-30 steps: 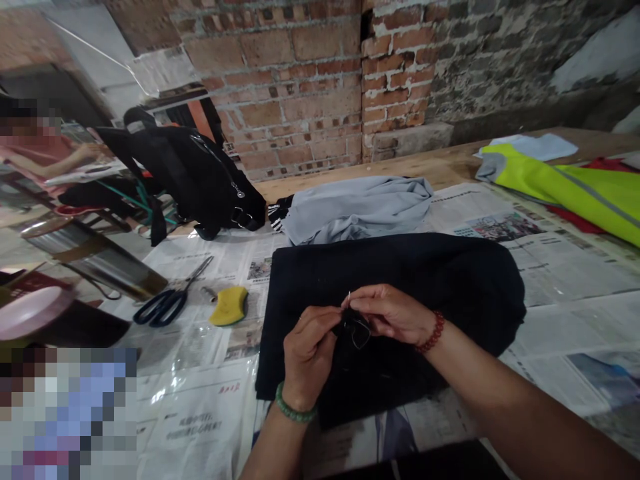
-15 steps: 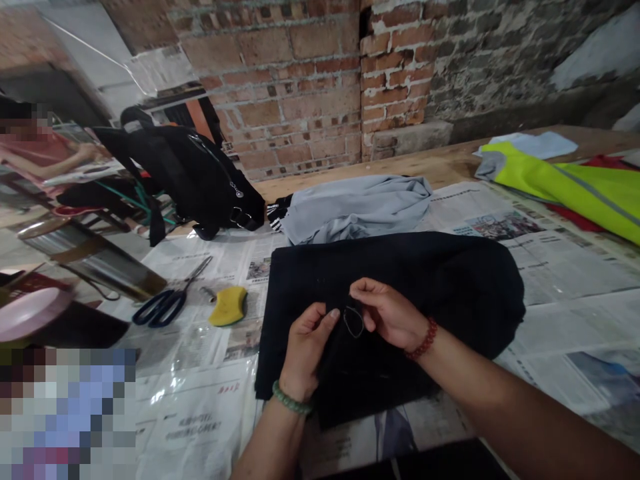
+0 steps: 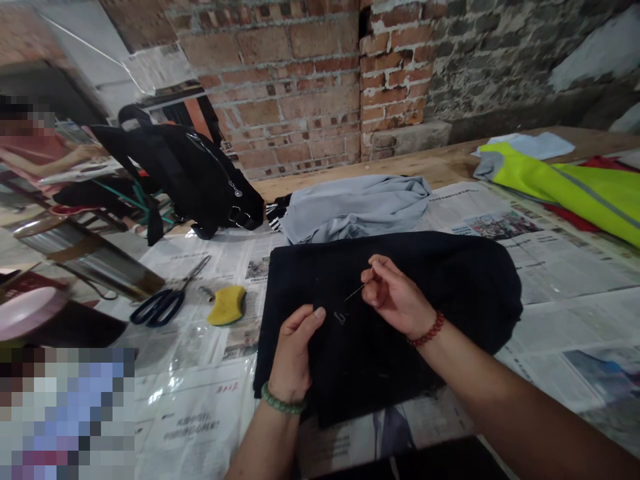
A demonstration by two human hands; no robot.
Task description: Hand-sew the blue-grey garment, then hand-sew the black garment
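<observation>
Dark cloth (image 3: 430, 287), folded in a thick pile, lies in front of me. On its near left part my left hand (image 3: 299, 340) pinches a fold between thumb and fingers. My right hand (image 3: 393, 293) is raised over the cloth, thumb and fingertips pressed together. From it a thin, pale sewing thread (image 3: 354, 293) runs straight down to the left. A small loose thread loop (image 3: 341, 316) shows on the dark fabric between my hands. Whether a needle sits in the right fingertips is too small to tell.
Left of the cloth are a yellow sponge (image 3: 226, 305), scissors (image 3: 159, 308) and a metal flask (image 3: 90, 257). Behind lie a grey garment (image 3: 357, 207) and a black backpack (image 3: 185, 173); a neon vest (image 3: 565, 180) lies right. Newspaper (image 3: 200, 400) covers the table. A person (image 3: 35, 157) sits far left.
My right hand has moved up and slightly right, away from my left hand. The thread loop has become smaller, and a straight thin line now shows. The left hand has shifted slightly left.
</observation>
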